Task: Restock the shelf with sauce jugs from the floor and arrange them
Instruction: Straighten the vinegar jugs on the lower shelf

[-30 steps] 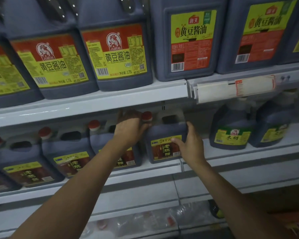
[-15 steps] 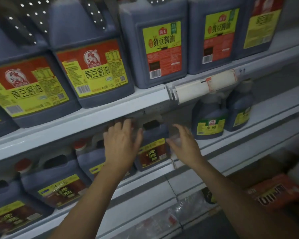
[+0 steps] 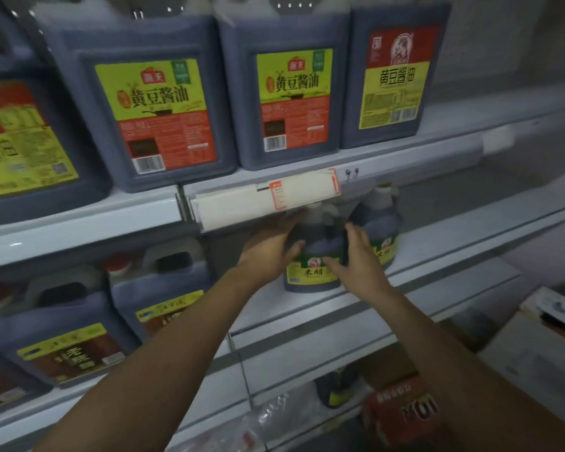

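**Both hands on the green-label jug, middle shelf**

White shop shelving fills my view, dim and a little blurred. My left hand (image 3: 271,246) and my right hand (image 3: 356,252) sit on either side of the green-label jug (image 3: 313,256), which stands upright on the middle shelf (image 3: 454,230), just under the price tag strip (image 3: 268,200). My left grip wraps its side, thumb across the front; my right grip lies against the other side with fingers spread rather than curled tight. I judge this two-handed hold is for sliding or squaring the jug in its row, since it is a heavy thing and one hand would tip it.

Just behind and to the right stands a second green-label jug (image 3: 380,223), touching or nearly touching the first; I cannot tell which. It leaves little room for my right fingers, and the tag strip overhangs the jug's cap, so lifting straight up looks awkward. To the left, well apart from the green ones, a row of brown-label jugs (image 3: 72,334) stands on the same level. Big soy sauce jugs (image 3: 287,93) line the top shelf. Down by the floor I see a red pack (image 3: 402,409) and a cardboard box (image 3: 542,337), where I take the remaining stock to be.
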Demonstrator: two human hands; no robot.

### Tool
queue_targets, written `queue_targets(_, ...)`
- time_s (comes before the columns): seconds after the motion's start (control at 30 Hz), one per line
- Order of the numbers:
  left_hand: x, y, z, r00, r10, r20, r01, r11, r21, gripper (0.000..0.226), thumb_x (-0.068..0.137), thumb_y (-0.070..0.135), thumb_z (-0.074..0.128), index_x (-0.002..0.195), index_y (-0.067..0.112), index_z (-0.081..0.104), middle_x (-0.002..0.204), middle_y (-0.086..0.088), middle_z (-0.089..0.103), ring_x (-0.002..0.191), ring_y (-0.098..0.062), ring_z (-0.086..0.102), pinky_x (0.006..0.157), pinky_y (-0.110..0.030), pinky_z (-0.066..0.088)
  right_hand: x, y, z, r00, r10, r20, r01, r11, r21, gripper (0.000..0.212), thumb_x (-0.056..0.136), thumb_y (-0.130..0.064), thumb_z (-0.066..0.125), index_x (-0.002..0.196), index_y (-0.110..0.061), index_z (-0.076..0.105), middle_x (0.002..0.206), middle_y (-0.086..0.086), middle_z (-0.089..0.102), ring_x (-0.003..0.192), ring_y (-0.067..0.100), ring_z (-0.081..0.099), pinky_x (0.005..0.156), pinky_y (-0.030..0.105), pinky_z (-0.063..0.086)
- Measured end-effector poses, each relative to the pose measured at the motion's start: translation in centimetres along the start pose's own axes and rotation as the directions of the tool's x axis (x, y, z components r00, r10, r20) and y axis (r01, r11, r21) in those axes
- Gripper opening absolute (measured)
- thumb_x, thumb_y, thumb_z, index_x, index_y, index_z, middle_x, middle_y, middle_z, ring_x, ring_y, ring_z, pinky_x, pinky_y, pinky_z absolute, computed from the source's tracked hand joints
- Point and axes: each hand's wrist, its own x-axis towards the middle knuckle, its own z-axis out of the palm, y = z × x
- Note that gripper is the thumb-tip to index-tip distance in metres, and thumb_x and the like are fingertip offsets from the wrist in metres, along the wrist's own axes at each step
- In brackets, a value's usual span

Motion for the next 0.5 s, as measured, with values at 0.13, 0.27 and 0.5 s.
queue_targets(0.13, 3.1, 0.2, 1.6, 0.984, -0.179, -0.004, 0.178, 0.983, -0.04, 0.056, 0.097, 0.048, 0.058, 0.145, 0.02, 0.049, 0.141, -0.013, 0.056, 0.126, -0.033, 0.055, 0.102, -0.038, 0.046, 2.1, 1.3, 0.9, 0.996, -0.002, 0.086, -0.008, 0.992, 0.122, 0.104, 0.085, -0.031, 0.083, 0.162, -0.023, 0.014, 0.163, 0.004, 0.036, 0.148, 0.026, 0.037, 0.117, 0.045, 0.041)
queue_targets(0.27, 4.6, 1.1, 1.7, 0.956, -0.295, 0.001, 0.286, 0.926, -0.245, 0.041, 0.099, 0.043, 0.063, 0.128, 0.014, 0.06, 0.125, -0.013, 0.065, 0.111, -0.03, 0.061, 0.089, -0.031, 0.043, 2.8, 2.2, 1.7, 0.995, -0.011, 0.099, -0.013, 0.971, 0.24, 0.097, 0.086, -0.034, 0.082, 0.161, -0.027, 0.02, 0.161, 0.0, 0.041, 0.146, 0.026, 0.042, 0.114, 0.047, 0.044)
queue_targets(0.5, 2.7, 1.3, 0.4, 0.943, -0.333, 0.015, 0.318, 0.884, -0.341, 0.057, 0.089, 0.06, 0.063, 0.129, 0.02, 0.059, 0.128, -0.006, 0.066, 0.113, -0.025, 0.063, 0.101, -0.047, 0.052, 2.7, 2.2, 2.7, 0.994, -0.076, 0.078, 0.052, 0.962, 0.268, 0.09, 0.085, -0.034, 0.083, 0.158, -0.024, 0.03, 0.156, 0.001, 0.048, 0.143, 0.026, 0.045, 0.114, 0.045, 0.045)
